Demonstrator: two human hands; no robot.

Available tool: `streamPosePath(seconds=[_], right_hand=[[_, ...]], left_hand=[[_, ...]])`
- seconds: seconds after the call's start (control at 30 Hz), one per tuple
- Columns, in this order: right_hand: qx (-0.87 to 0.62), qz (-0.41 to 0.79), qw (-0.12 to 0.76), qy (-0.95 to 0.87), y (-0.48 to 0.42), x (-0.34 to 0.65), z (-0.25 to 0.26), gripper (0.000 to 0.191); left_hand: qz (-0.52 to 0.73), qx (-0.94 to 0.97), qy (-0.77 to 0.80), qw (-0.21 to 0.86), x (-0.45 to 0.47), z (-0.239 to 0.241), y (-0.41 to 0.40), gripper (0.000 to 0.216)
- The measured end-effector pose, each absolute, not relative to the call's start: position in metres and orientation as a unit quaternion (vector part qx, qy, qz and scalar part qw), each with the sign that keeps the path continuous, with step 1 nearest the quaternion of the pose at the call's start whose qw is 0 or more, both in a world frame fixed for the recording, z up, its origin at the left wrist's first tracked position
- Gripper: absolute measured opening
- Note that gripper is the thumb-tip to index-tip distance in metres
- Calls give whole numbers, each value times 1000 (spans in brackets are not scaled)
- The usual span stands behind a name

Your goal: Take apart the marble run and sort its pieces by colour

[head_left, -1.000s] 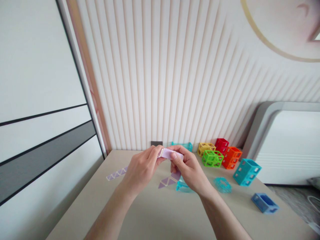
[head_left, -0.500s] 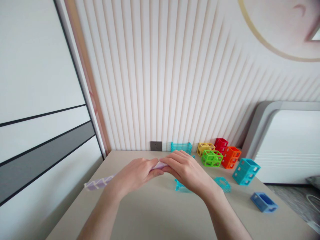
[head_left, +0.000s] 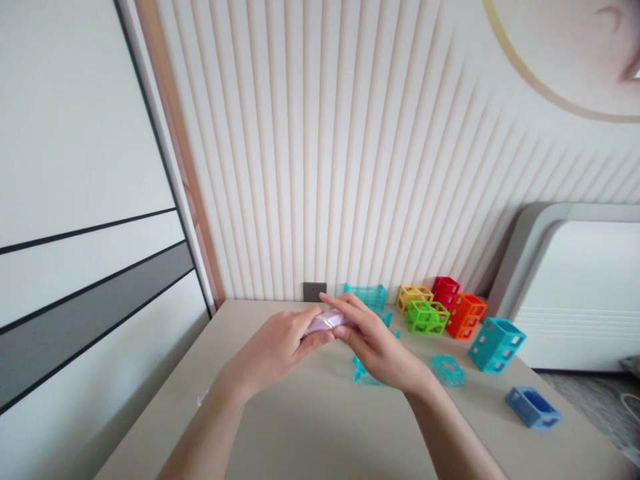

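Observation:
My left hand (head_left: 280,341) and my right hand (head_left: 373,340) meet above the beige table (head_left: 310,427), both pinching a pale lilac folding piece (head_left: 325,321) made of small triangles. Most of the piece is bunched up between my fingers and hidden. A tiny pale end (head_left: 203,398) shows by my left wrist. Under my right hand lies a clear turquoise piece (head_left: 364,373) on the table.
Along the wall stand a turquoise cage (head_left: 366,295), yellow (head_left: 413,295), green (head_left: 426,317), red (head_left: 447,289) and orange (head_left: 464,315) block cubes. A teal block (head_left: 496,343), a flat turquoise piece (head_left: 447,369) and a blue block (head_left: 533,407) lie right. A wall socket (head_left: 314,291) is behind.
The lilac strip that stretched out to the left half a second ago is now gathered between my hands. Both hands have risen slightly and stay pressed together.

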State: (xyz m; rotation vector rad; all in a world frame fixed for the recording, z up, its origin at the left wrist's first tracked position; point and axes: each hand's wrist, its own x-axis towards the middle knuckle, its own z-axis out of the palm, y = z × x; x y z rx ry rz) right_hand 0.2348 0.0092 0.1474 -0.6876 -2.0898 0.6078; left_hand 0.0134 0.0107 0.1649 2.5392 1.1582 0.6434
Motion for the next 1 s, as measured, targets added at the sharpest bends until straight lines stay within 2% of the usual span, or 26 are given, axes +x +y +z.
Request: streamPosePath(seconds=[0.1, 0.2, 0.3, 0.37, 0.5, 0.63, 0.77, 0.9, 1.0], right_hand=[[-322, 266, 404, -814, 7, 237, 147, 49], [-423, 205, 385, -794, 9, 235, 145, 50], [-493, 170, 369, -769, 10, 229, 142, 48], [-510, 211, 363, -751, 11, 228, 139, 53], [-467, 356, 361, -725, 10, 232, 140, 70], [-396, 387, 322, -768, 8, 242, 145, 71], [-438, 284, 221, -824, 4, 254, 147, 54], [-543, 25, 146, -827, -2, 248, 141, 52], [-554, -134, 153, -807, -5, 230, 139, 42]], left_hand=[[180, 884, 428, 48, 17, 161, 12, 35], [130, 879, 456, -58, 25, 154, 16, 25], [119, 877, 455, -103, 33, 150, 18, 13], [124, 880, 441, -125, 34, 151, 18, 8], [152, 863, 439, -197, 27, 157, 19, 14], [139, 878, 434, -148, 23, 159, 19, 23], [95, 892, 437, -62, 30, 155, 16, 31], [78, 892, 445, -12, 35, 152, 13, 36], [104, 885, 450, 67, 30, 154, 12, 42]])
